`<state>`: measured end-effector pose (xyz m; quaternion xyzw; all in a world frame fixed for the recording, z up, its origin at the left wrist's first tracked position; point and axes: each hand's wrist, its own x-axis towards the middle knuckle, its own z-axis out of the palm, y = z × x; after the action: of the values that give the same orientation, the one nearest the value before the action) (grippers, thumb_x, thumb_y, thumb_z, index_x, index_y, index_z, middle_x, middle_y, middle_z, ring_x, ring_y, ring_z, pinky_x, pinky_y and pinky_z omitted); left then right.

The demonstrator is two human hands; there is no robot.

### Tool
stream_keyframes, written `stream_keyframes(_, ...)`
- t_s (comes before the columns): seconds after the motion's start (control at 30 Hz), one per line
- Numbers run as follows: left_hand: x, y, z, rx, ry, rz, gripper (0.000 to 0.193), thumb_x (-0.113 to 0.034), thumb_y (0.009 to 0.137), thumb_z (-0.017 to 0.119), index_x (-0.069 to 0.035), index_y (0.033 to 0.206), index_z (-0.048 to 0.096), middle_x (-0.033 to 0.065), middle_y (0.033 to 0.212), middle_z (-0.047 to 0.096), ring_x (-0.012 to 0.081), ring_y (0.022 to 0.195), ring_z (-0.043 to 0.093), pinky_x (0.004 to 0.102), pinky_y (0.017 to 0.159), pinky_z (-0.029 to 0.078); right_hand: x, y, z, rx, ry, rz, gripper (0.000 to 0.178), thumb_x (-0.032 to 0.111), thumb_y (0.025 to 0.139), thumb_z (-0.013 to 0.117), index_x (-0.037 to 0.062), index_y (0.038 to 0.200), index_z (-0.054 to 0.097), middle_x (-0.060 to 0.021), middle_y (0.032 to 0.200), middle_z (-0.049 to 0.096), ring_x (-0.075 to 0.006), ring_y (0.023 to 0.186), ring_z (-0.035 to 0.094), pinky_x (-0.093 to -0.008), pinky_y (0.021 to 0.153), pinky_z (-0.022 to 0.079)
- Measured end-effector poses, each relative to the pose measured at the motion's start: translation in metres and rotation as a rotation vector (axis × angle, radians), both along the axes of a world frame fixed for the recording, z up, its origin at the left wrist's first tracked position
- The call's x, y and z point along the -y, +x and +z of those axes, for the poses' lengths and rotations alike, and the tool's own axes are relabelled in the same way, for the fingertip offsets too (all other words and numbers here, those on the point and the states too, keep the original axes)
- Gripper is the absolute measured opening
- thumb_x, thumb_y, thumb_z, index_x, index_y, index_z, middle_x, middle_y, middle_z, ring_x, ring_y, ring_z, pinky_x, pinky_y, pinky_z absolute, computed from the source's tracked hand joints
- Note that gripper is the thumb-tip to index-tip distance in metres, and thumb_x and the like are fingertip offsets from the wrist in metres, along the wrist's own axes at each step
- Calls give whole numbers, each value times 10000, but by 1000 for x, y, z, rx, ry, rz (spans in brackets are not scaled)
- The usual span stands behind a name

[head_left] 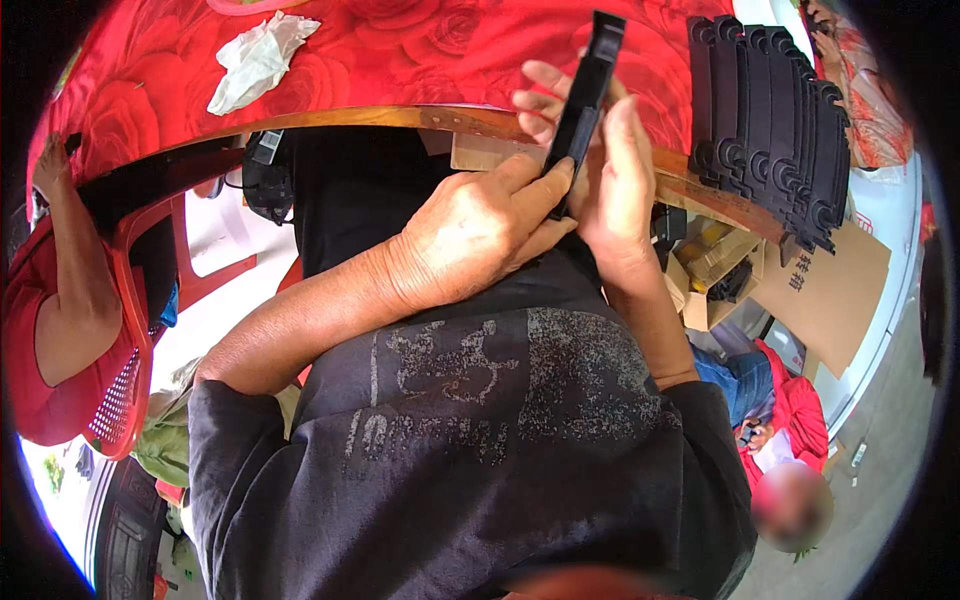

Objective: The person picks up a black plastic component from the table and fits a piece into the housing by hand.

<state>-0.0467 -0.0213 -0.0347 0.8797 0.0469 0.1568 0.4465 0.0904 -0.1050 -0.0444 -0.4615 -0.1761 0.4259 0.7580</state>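
Note:
A long, narrow black plastic piece (590,95) stands tilted in front of me, its upper end over the red table cover (400,55). My left hand (480,225) grips its lower end, with thumb and fingers closed on it. Behind and to the right of the piece is my right hand (618,185). Its fingers and thumb are spread apart, and the piece crosses in front of its palm. Whether the palm touches the piece, I cannot tell. Several similar black pieces with curved ends (765,120) lie side by side at the table's right.
A crumpled white sheet (262,62) lies at the table's far left. Below the wooden edge (400,117) on the right are an open cardboard box (715,265) and a cardboard flap (835,300). People sit on both sides, one on a red plastic chair (130,370).

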Motion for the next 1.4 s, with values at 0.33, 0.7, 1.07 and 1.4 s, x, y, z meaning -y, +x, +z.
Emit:
stream_keyframes(0.33, -45, 13, 41, 163, 77, 3, 270, -91, 786, 725, -25, 1041, 665, 142, 991, 628, 316, 800, 652, 384, 697, 535, 17, 10, 19, -58, -305, 283, 348, 175, 965, 536, -49, 1232, 539, -117, 1076, 644, -169, 928, 647, -290, 795, 543)
stream_keyframes(0.7, -74, 19, 36, -218, 188, -245, 211, -139, 809, 678, 3, 950, 610, 158, 874, 585, 367, 871, 601, 442, 769, 475, 28, 38, -1, -339, -126, 667, 817, 588, 959, 366, -142, 1323, 420, -263, 1237, 577, -358, 1094, 625, -362, 860, 536)
stream_keyframes(1.07, -36, 7, 11, -265, -109, -7, 209, -150, 903, 616, 38, 972, 559, 248, 823, 607, 422, 813, 609, 425, 710, 477, 39, 39, -4, -610, 495, -5, 754, 634, 823, 611, -27, 1180, 548, -163, 1193, 576, -311, 1194, 495, -528, 1165, 206)
stream_keyframes(1.4, -4, 13, 11, -266, -350, 84, 161, -98, 912, 583, 23, 1017, 569, 248, 758, 584, 423, 762, 623, 425, 628, 479, 17, 41, 20, -474, 471, -78, 461, 510, 951, 461, 100, 742, 436, -60, 769, 500, -208, 744, 488, -445, 929, 390)
